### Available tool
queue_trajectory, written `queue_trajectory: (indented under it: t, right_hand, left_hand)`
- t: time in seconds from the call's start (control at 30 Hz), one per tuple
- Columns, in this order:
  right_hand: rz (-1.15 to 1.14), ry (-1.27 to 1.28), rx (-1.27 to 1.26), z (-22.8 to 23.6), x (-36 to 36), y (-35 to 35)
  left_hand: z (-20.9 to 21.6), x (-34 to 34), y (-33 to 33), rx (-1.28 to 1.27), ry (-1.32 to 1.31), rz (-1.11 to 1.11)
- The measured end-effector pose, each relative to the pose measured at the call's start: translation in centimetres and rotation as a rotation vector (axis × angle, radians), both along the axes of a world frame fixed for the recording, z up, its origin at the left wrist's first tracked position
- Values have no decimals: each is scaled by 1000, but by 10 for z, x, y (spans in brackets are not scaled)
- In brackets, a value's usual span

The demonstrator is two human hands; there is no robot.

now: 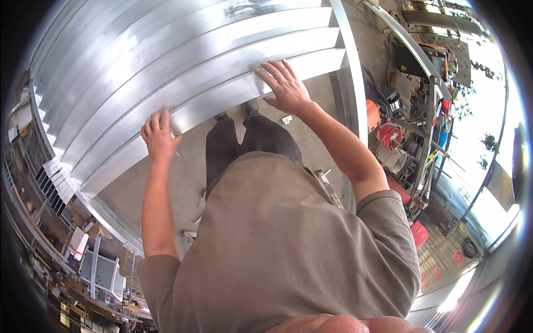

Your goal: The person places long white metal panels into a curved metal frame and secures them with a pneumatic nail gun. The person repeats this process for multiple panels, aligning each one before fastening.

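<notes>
Long shiny metal slats (166,66) lie side by side across a frame in front of me, filling the upper left. My left hand (159,135) rests on the nearest slat (205,102) toward its left part, fingers stretched forward and thumb apart. Farther right, my right hand (284,87) lies on the same slat with its fingers spread. Neither hand grips anything that I can see. A pale metal side rail (353,77) bounds the slats on the right, and another rail (105,216) runs along the left.
Below the nearest slat the concrete floor (150,194) shows around my legs. To the right, a cluttered rack holds a red reel (388,135) and an orange box (372,112). At lower left stand a grey metal panel (102,275) and shelves with assorted parts.
</notes>
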State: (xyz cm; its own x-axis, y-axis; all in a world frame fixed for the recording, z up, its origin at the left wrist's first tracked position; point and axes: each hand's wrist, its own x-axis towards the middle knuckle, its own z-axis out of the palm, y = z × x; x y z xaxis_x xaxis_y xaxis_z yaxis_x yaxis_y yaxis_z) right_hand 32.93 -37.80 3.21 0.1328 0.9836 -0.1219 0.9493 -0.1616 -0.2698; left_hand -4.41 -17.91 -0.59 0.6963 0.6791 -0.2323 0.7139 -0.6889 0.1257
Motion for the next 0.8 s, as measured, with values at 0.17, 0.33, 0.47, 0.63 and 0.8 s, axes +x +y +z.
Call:
queue_trajectory:
  t: [0.17,0.33,0.47,0.63,0.8]
  right_hand:
    - [-436,-45,274,33,31,-98]
    - [-1400,158,432,15,145,-307]
    - [-1780,187,-530,-41,187,-491]
    - [-2129,1457,-575,-100,159,-591]
    - [-2034,1582,-534,-147,156,-605]
  left_hand:
    - [-4,0,-2,15,-40,7]
    - [-7,-2,-2,38,-5,-21]
    - [-6,-1,-4,57,5,-32]
    - [-8,5,-6,55,51,-15]
    - [-10,7,-6,48,54,-8]
